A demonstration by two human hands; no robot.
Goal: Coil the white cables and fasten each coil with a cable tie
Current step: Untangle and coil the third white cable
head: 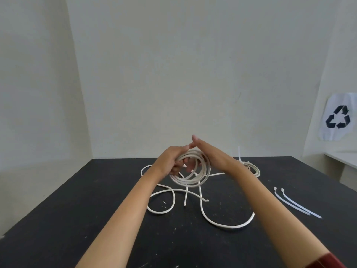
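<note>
The white cables (190, 171) at centre frame look smooth, faintly glossy plastic. The table (77, 200) is matt black, speckled and scuffed. At right, cable ties (295, 203) look translucent plastic.

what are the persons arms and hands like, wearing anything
Both forearms are bare from wrist to near the elbow, with no gloves, watch or rings visible on the left hand or the right hand. Only the right arm shows clothing: the edge of a dark red sleeve at the bottom corner.
</note>
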